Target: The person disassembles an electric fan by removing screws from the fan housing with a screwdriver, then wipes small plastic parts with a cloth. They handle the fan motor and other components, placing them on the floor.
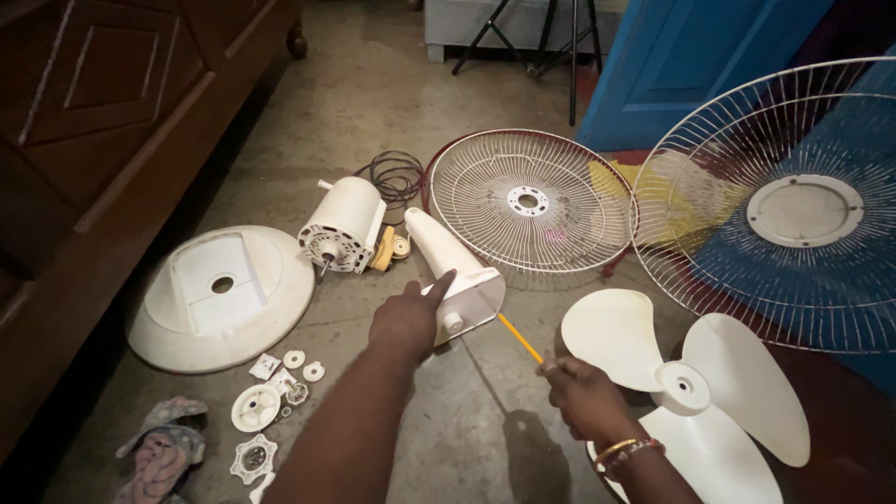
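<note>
Nearest, a folded patterned cloth [161, 448] lay at the near left, beside small white plastic fittings [271, 401] scattered on the concrete floor [467, 420]. The left hand [408, 320] was closed around the wide end of a cream fan neck housing [455, 275], thumb along its side. The right hand [581, 392], a bangle on its wrist, pinched a yellow-handled screwdriver [519, 338] between the fingertips, its tip pointing at the housing's open end. To the right lay the three-bladed fan blade [691, 392]. Further left sat the upturned round fan base [221, 297], its recess holding nothing visible, then the fan motor [343, 225] and coiled black cable [397, 177]. Beyond lay the rear wire guard [530, 201] and, far right, the front wire guard [784, 205].
</note>
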